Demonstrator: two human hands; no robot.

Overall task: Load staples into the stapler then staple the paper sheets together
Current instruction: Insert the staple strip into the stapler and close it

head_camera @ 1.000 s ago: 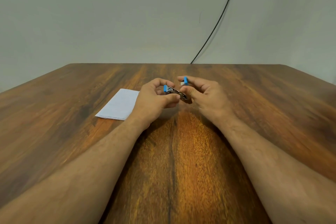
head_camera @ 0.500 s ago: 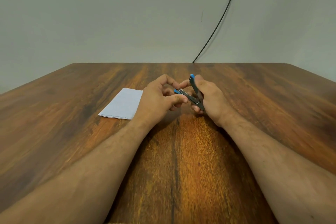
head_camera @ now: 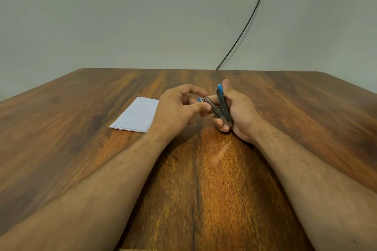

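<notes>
While the right hand (head_camera: 237,111) grips the stapler (head_camera: 219,108) above the table (head_camera: 204,179), fingers curled round its hinge end, the blue-tipped top arm stands swung up and the metal tray points left. The left hand (head_camera: 177,108) pinches the tray's front end between thumb and forefinger. Paper (head_camera: 136,115) lies flat just left of the left hand

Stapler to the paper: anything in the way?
Only the left hand: it pinches the open stapler's lower arm and lies between it and the paper, covering the paper's right edge. The right hand grips the stapler off the table. Nothing else visible intervenes.
</notes>
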